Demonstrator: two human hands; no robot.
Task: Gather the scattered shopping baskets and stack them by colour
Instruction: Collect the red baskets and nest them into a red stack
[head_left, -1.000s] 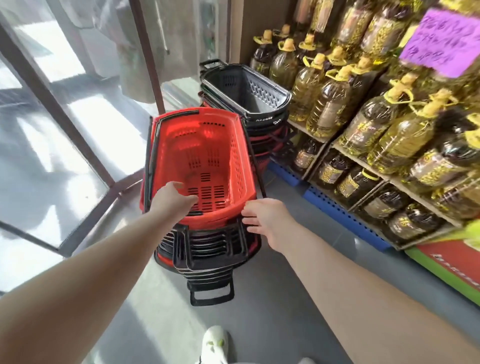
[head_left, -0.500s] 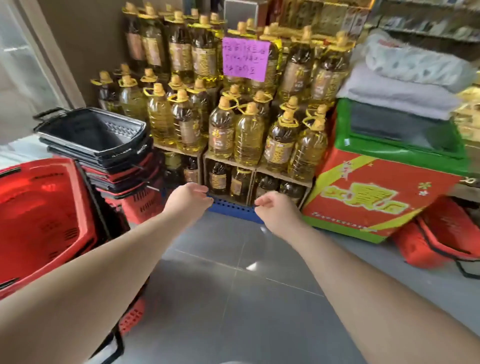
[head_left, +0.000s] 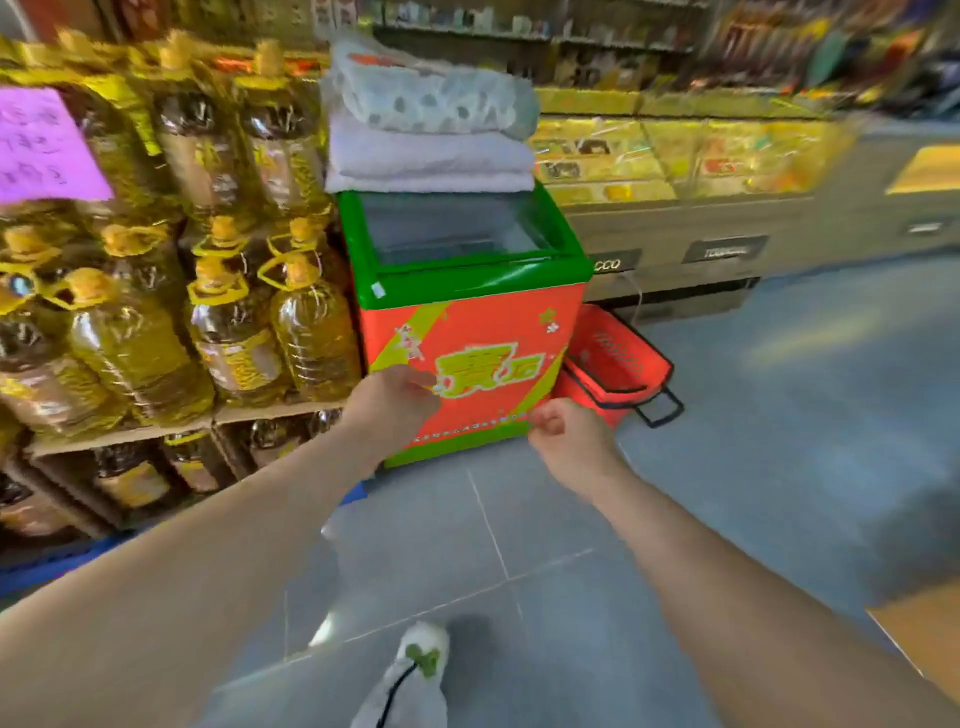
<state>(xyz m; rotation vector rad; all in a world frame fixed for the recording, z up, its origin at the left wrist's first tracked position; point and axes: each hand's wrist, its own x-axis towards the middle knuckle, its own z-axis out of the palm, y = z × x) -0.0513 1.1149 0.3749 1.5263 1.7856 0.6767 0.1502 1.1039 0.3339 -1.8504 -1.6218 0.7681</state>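
Observation:
A red shopping basket with black handles lies tipped on the floor, wedged to the right of a small chest freezer. My left hand hangs in front of the freezer's red face, fingers loosely curled and holding nothing. My right hand is lower and to the right, fingers curled in with nothing in them, a short way left of the basket. The stacks of red and black baskets are out of view.
The green-and-red chest freezer stands straight ahead with folded cloths on its lid. Shelves of cooking-oil bottles fill the left. A long counter runs behind the basket. Grey tiled floor spreads to the right; my shoe shows below.
The view has swung right, away from the basket stacks, which have left the frame. The freezer and the red basket beside it are now closer. Both hands stay empty, the right more curled.

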